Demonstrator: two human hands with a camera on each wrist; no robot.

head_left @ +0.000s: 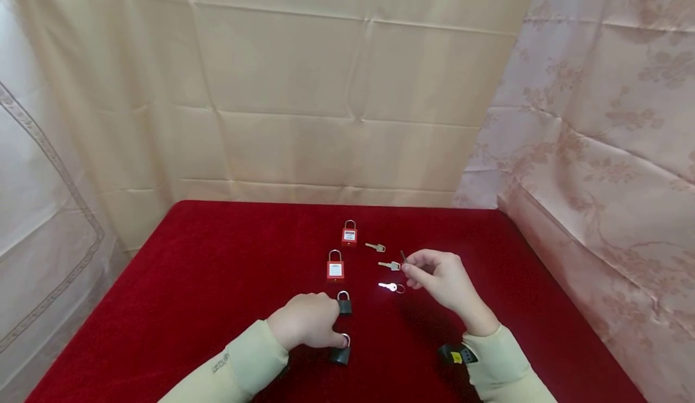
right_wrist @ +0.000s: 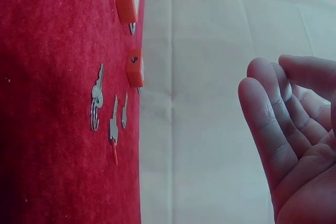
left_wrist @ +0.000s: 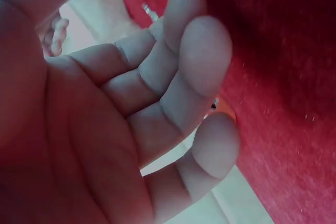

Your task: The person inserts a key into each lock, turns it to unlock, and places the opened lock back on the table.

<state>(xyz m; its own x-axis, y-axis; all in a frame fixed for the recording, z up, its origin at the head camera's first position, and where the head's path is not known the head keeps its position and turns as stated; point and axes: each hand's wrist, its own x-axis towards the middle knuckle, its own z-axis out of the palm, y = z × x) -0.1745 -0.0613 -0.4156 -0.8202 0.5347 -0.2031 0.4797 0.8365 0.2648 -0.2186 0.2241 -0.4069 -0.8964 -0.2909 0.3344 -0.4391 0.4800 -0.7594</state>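
Note:
In the head view, my right hand (head_left: 440, 276) pinches a small dark key (head_left: 403, 256) between thumb and fingertips, above the cloth. The right wrist view shows the same hand (right_wrist: 299, 129) with the key hidden. My left hand (head_left: 311, 320) hovers at two black padlocks, its thumb over the shackle of the nearer padlock (head_left: 340, 355) and its fingers by the farther padlock (head_left: 344, 306). Seen from the left wrist, its palm (left_wrist: 79, 124) holds nothing and its fingers bend loosely. Left of the right hand lie a silver key with a ring (head_left: 390, 286) and another key (head_left: 388, 265).
Two red padlocks with white labels, one (head_left: 335, 269) nearer and one (head_left: 350, 235) farther, continue the row of padlocks. A third key (head_left: 376, 247) lies by the farther one. Red cloth (head_left: 228, 258) covers the table, with beige curtains (head_left: 282, 89) behind.

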